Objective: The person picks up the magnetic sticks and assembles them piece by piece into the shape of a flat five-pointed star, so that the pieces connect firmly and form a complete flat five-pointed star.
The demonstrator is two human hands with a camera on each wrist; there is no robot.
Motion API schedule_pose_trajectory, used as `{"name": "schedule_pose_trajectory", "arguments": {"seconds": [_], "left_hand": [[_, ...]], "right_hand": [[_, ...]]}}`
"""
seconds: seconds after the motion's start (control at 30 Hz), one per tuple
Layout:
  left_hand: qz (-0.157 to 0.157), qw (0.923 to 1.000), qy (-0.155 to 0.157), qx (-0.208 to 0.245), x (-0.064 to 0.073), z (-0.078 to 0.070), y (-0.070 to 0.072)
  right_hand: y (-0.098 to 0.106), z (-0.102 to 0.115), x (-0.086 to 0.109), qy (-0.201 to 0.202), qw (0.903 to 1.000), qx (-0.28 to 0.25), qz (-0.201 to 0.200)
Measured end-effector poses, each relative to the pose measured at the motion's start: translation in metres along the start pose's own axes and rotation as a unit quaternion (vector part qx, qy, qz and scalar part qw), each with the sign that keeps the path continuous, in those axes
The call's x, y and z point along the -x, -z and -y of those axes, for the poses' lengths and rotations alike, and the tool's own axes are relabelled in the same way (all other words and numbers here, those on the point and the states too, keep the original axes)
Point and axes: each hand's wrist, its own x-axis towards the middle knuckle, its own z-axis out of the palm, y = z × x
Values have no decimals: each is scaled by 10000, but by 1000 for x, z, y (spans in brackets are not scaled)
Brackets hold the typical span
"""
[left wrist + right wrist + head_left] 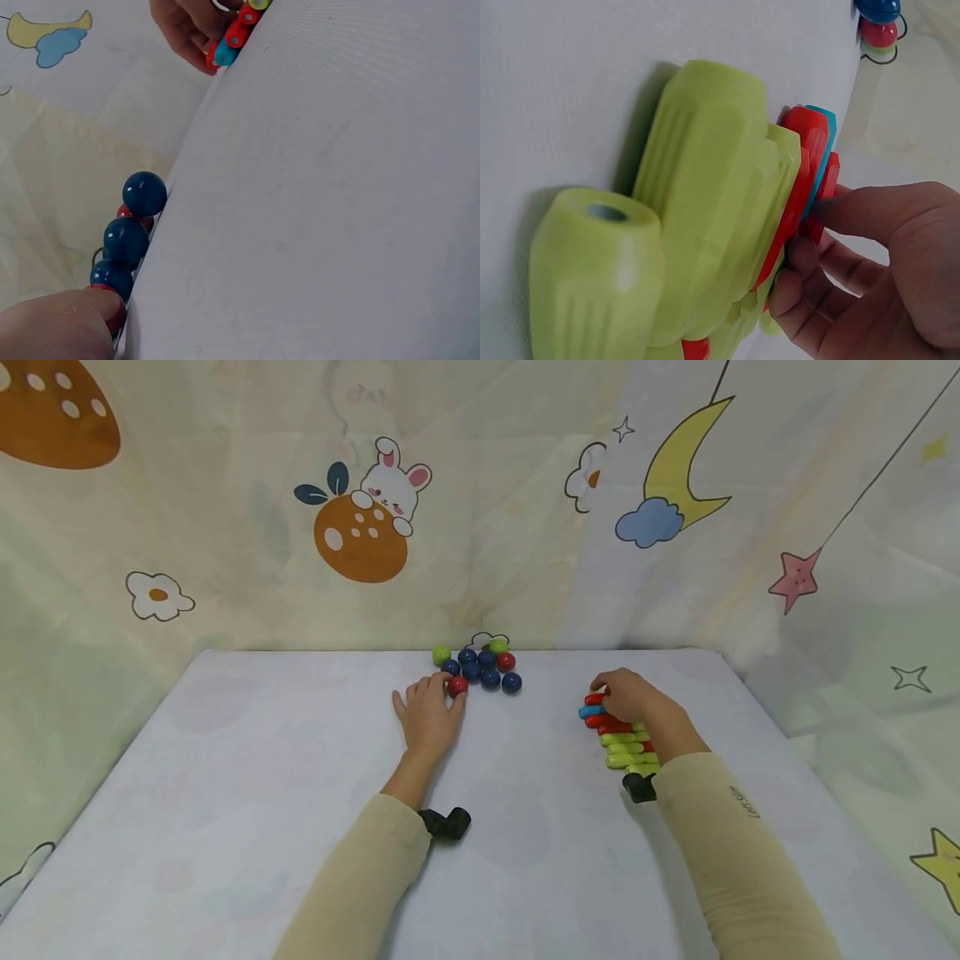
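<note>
At the far edge of the white table, my left hand (430,717) has its thumb and fingertips around a red ball (457,686), the nearest of a cluster. In the left wrist view the thumb (97,304) covers part of that ball. Dark blue balls (490,679) lie against it on the right. My right hand (637,702) is over the far end of a row of tapered plastic tubes (626,749). Between its thumb and fingers it pinches the outermost red tube (827,184), beside a blue tube (590,712). Several ribbed yellow-green tubes (705,195) lie closer to me, partly under the right wrist.
Green balls (442,655) and another red ball (506,662) sit at the back of the cluster. A patterned cloth (510,527) hangs behind the table's far edge. Black wrist devices (450,824) stick out below both sleeves.
</note>
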Motion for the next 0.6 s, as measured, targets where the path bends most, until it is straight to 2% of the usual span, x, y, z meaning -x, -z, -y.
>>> {"name": "schedule_pose_trajectory", "arguments": {"seconds": [0.23, 0.6], "left_hand": [[47, 10000, 34, -15, 1, -1, 2], [90, 9999, 25, 74, 2, -2, 3]], "right_hand": [[1, -4, 0, -8, 9998, -125, -164], [-2, -3, 8, -242, 9972, -585, -400]]}}
